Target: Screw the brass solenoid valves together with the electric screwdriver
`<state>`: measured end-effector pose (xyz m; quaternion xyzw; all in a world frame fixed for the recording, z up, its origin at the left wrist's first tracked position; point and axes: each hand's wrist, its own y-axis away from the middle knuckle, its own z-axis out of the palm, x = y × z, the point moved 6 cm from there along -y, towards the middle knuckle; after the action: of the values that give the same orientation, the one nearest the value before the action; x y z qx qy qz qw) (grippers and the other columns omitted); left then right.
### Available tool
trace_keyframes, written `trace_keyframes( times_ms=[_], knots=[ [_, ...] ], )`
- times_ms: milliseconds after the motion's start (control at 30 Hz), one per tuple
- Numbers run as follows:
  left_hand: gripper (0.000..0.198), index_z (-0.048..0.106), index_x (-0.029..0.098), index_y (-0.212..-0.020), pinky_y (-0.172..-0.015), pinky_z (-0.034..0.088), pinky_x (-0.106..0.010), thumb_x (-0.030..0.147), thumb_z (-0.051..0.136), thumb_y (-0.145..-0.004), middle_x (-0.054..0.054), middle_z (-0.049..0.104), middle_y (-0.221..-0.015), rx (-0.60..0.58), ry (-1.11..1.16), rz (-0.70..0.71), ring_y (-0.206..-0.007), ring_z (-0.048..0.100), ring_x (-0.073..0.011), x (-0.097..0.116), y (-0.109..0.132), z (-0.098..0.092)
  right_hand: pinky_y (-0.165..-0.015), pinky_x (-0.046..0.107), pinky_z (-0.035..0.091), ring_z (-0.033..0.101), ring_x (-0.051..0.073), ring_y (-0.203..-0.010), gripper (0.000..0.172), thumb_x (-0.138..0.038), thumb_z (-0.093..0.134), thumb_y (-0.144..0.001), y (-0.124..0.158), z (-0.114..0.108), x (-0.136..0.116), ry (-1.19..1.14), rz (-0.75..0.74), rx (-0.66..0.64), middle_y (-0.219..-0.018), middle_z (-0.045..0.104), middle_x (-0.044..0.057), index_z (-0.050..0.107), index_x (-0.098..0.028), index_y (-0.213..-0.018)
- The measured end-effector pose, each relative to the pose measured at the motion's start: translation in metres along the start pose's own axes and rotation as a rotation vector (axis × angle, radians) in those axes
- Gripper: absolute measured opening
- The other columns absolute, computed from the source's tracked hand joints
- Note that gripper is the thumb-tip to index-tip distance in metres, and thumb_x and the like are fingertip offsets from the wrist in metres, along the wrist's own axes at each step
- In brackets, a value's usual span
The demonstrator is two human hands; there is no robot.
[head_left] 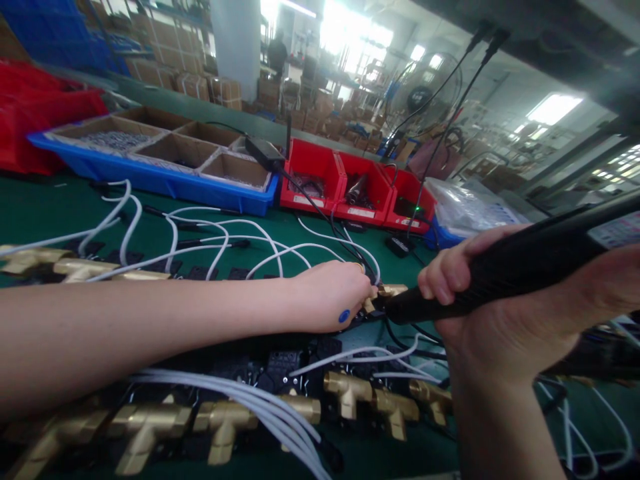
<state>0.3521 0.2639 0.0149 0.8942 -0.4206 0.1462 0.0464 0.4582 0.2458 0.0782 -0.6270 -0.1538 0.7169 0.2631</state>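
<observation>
My left hand (333, 297) reaches in from the left with its fingers curled down, close against a brass tee fitting (393, 290) in the back row. What its fingertips grip is hidden behind the hand. A round blue sticker is on the hand's side. Wrapped round a long black electric screwdriver (500, 267), my right hand (505, 327) holds it slanting down to the left. The tool's tip ends beside the left fingertips, at the brass fitting; whether it touches cannot be seen. Black blocks with brass tee fittings (223, 423) and a bundle of grey cables (240, 393) lie in front.
A blue tray (200, 198) with cardboard compartments stands at the back left, beside a red crate (50, 120). Red parts bins (313, 177) hold small parts. Plastic bags (470, 203) lie in a blue bin further right. Loose grey cables (273, 243) cross the green table.
</observation>
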Motion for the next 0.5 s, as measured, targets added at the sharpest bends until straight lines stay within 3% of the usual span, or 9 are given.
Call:
trace_keyframes(
  times_ms=[200,500],
  knots=[
    [0.028,0.07,0.018,-0.112,-0.066,0.049,-0.032,0.015,0.051,-0.092,-0.01,0.066,-0.093,-0.019,0.0,-0.011,-0.08,0.068,-0.0252,-0.0009,0.0006,0.0002,-0.036,0.022,0.036,0.048,0.014,-0.044,0.069,-0.083,0.045,-0.083,-0.0057,0.0001,0.0027,-0.072,0.114,0.064,-0.051,0.039,-0.001,0.05,-0.016,-0.07],
    [0.029,0.072,0.019,-0.11,-0.065,0.048,-0.032,0.015,0.049,-0.093,-0.009,0.065,-0.09,-0.014,0.011,-0.006,-0.079,0.067,-0.025,-0.0013,0.0006,0.0,-0.037,0.022,0.039,0.051,0.015,-0.046,0.072,-0.086,0.046,-0.079,-0.007,0.0077,0.0021,-0.099,0.159,0.032,-0.051,0.041,-0.001,0.054,-0.015,-0.071]
  ],
)
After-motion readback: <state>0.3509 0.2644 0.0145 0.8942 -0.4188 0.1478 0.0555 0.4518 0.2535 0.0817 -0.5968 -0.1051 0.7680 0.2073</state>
